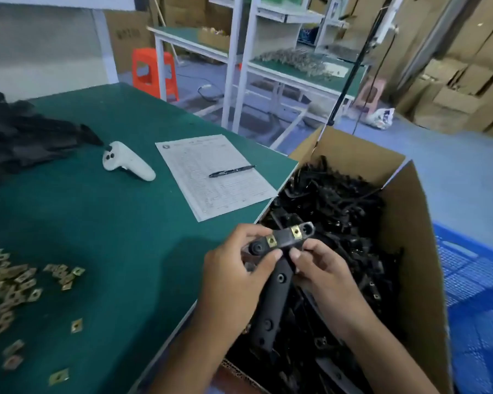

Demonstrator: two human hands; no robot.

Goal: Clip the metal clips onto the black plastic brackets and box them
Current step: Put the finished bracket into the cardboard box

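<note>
A T-shaped black plastic bracket hangs over the open cardboard box, held by both hands. Two brass-coloured metal clips sit on its top crossbar. My left hand grips the left end of the crossbar, thumb on its edge. The right end is pinched by my right hand, thumb just below the bar. The box holds a heap of black brackets. Loose metal clips lie scattered on the green table at the left.
A paper form with a black pen lies on the green table, beside a white handheld controller. Black brackets are piled at the far left. A blue crate stands right of the box.
</note>
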